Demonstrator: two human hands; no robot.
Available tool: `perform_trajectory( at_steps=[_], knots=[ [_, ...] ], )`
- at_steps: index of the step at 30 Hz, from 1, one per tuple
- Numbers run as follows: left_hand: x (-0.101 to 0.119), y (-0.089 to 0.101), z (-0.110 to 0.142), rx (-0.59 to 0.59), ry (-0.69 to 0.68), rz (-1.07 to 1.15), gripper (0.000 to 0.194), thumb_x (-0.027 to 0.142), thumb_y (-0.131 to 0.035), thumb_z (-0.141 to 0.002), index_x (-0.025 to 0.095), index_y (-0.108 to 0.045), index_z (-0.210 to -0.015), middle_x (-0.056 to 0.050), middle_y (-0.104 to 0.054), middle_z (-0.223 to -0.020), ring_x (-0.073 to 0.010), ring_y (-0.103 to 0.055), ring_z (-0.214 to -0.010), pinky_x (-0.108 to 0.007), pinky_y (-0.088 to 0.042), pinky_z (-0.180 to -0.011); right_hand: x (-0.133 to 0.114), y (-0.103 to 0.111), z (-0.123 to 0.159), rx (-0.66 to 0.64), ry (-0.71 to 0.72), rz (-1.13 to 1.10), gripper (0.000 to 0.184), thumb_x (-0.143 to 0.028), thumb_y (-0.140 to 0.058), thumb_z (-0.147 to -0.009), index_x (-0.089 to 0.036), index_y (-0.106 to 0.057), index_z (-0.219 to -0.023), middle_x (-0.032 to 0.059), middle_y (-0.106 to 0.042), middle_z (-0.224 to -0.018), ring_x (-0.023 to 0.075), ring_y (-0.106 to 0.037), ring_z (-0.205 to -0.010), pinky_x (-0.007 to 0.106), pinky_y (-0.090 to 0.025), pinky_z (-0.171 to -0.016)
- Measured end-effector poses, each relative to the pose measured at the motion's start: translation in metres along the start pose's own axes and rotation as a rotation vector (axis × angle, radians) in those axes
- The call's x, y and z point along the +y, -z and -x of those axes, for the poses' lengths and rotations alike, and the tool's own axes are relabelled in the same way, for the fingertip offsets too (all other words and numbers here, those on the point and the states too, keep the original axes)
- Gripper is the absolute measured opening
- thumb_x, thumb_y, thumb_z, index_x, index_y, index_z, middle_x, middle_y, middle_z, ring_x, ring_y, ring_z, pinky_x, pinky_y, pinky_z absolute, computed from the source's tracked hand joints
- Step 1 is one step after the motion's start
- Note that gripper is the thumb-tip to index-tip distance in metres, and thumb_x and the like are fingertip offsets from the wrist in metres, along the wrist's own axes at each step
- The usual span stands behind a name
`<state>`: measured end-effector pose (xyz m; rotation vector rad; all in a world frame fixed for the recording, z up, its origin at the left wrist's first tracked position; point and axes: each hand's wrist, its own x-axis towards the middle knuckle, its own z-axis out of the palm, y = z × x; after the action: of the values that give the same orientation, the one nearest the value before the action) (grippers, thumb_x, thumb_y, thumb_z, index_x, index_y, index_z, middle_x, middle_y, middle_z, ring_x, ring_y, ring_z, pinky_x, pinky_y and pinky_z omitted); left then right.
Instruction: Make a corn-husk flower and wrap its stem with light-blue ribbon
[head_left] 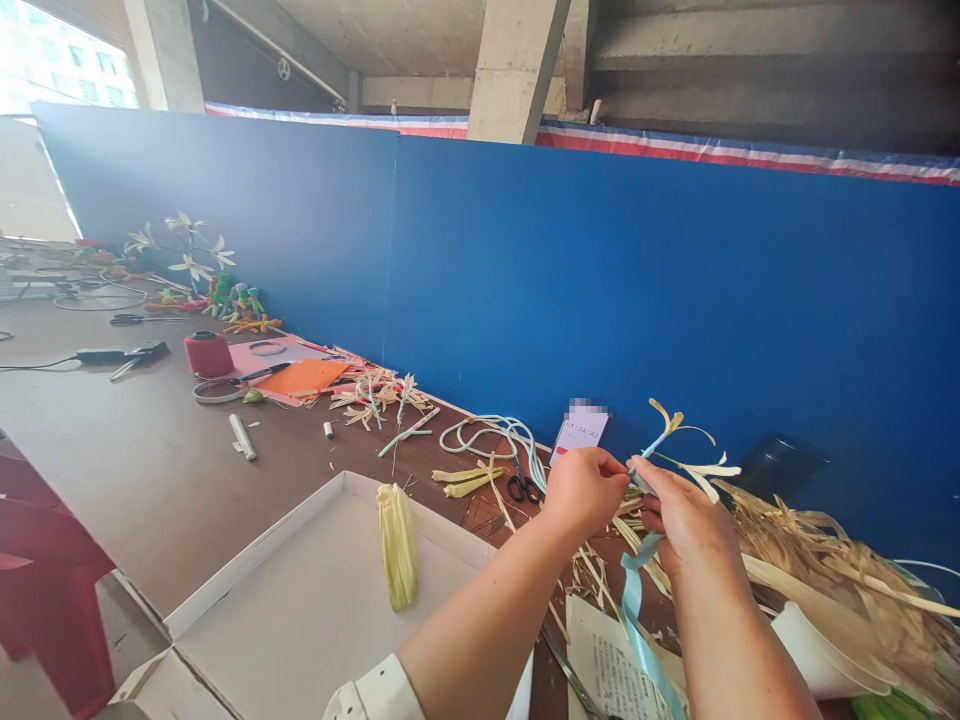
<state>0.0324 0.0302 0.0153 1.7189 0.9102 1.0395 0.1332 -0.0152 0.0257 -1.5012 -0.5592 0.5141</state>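
Both hands meet at the light blue stem of a husk flower [666, 418], whose pale, thin petals spread up and to the right. My left hand [589, 488] is closed in a pinch at the lower stem. My right hand [694, 515] is closed around the stem from the other side. From under the right hand hangs a light blue strip [634, 600], curling down past a printed sheet [604, 650]. Just behind the left hand a phone [579, 428] leans against the blue panel, showing a timer. Black-handled scissors [523, 488] lie left of that hand.
An open white box [292, 600] holds a folded husk [397, 545]. Dried husks [825, 560] and a white cup [829, 650] are at the right. A blue cord [495, 430], husk strips [469, 478] and red thread [208, 354] lie farther back. A blue panel [600, 290] bounds the table.
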Motion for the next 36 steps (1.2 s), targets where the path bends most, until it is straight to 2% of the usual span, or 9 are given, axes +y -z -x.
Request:
perform_trajectory(
  at_steps=[4, 6, 9, 13, 18, 24, 30, 34, 36],
  knots=[
    [0.0, 0.011, -0.006, -0.27, 0.146, 0.415, 0.014, 0.019, -0.063, -0.073, 0.014, -0.067, -0.085, -0.003, -0.064, -0.074, -0.0089, -0.055, -0.06, -0.024, -0.049, -0.06, -0.004, 0.002, 0.003, -0.012, 0.012, -0.007, 0.04, -0.042, -0.082, -0.046, -0.018, -0.071, -0.076, 0.0005, -0.063, -0.057, 0.012, -0.051, -0.047, 0.022, -0.037, -0.04],
    [0.002, 0.016, -0.006, -0.334, 0.176, 0.531, 0.013, 0.018, -0.063, -0.074, 0.012, -0.067, -0.085, -0.004, -0.065, -0.075, -0.0083, -0.056, -0.063, -0.024, -0.049, -0.061, -0.005, 0.004, 0.004, -0.024, 0.011, -0.024, 0.04, -0.039, -0.083, -0.046, -0.017, -0.071, -0.077, 0.0007, -0.063, -0.057, 0.0114, -0.051, -0.047, 0.021, -0.036, -0.04],
    [0.005, 0.021, -0.004, -0.376, 0.216, 0.593, 0.015, 0.024, -0.064, -0.076, 0.01, -0.067, -0.08, -0.004, -0.065, -0.073, -0.0071, -0.054, -0.062, -0.023, -0.049, -0.061, -0.006, 0.006, 0.004, -0.044, 0.018, -0.018, 0.041, -0.038, -0.083, -0.046, -0.017, -0.071, -0.079, 0.001, -0.063, -0.057, 0.0122, -0.053, -0.049, 0.022, -0.037, -0.042],
    [0.006, 0.023, -0.002, -0.359, 0.244, 0.608, 0.018, 0.028, -0.069, -0.073, 0.01, -0.068, -0.077, -0.003, -0.064, -0.069, -0.0057, -0.051, -0.058, -0.021, -0.048, -0.06, -0.007, 0.008, 0.005, -0.119, 0.021, -0.011, 0.043, -0.038, -0.083, -0.047, -0.016, -0.071, -0.082, 0.0029, -0.066, -0.062, 0.0137, -0.055, -0.052, 0.023, -0.038, -0.043],
    [0.003, 0.023, -0.003, -0.36, 0.232, 0.616, 0.02, 0.03, -0.072, -0.069, 0.011, -0.069, -0.075, -0.002, -0.063, -0.066, -0.0046, -0.05, -0.056, -0.02, -0.047, -0.06, -0.008, 0.009, 0.005, -0.142, 0.035, 0.015, 0.046, -0.039, -0.083, -0.046, -0.016, -0.072, -0.084, 0.0039, -0.068, -0.068, 0.0144, -0.057, -0.055, 0.023, -0.039, -0.045],
    [0.001, 0.017, -0.009, -0.269, 0.194, 0.566, 0.01, 0.02, -0.067, -0.073, 0.01, -0.066, -0.072, 0.001, -0.059, -0.06, -0.0044, -0.049, -0.05, -0.021, -0.048, -0.057, -0.005, 0.005, 0.007, -0.174, 0.003, -0.038, 0.042, -0.041, -0.082, -0.049, -0.017, -0.072, -0.082, 0.0038, -0.067, -0.065, 0.0138, -0.056, -0.053, 0.022, -0.038, -0.044],
    [0.003, 0.015, -0.009, -0.197, 0.137, 0.432, 0.011, 0.019, -0.061, -0.076, 0.01, -0.066, -0.072, 0.0, -0.058, -0.06, -0.0052, -0.049, -0.047, -0.02, -0.045, -0.051, -0.005, 0.004, 0.009, -0.218, 0.003, -0.095, 0.036, -0.042, -0.078, -0.055, -0.017, -0.073, -0.081, 0.0012, -0.063, -0.062, 0.0088, -0.045, -0.046, 0.02, -0.029, -0.036],
    [0.003, 0.014, -0.01, -0.162, 0.121, 0.388, 0.012, 0.021, -0.059, -0.076, 0.011, -0.066, -0.072, 0.0, -0.058, -0.059, -0.0064, -0.049, -0.047, -0.02, -0.045, -0.05, -0.009, 0.005, 0.011, -0.267, -0.001, -0.122, 0.038, -0.047, -0.073, -0.062, -0.016, -0.073, -0.084, 0.0004, -0.06, -0.062, 0.0066, -0.038, -0.044, 0.02, -0.027, -0.034],
    [0.002, 0.013, -0.011, -0.149, 0.128, 0.409, 0.012, 0.02, -0.059, -0.076, 0.011, -0.066, -0.073, -0.001, -0.058, -0.061, -0.0064, -0.049, -0.048, -0.02, -0.045, -0.051, -0.01, 0.005, 0.012, -0.233, 0.002, -0.116, 0.04, -0.047, -0.075, -0.06, -0.016, -0.072, -0.084, 0.0, -0.06, -0.06, 0.0063, -0.038, -0.044, 0.019, -0.028, -0.035]
  ],
)
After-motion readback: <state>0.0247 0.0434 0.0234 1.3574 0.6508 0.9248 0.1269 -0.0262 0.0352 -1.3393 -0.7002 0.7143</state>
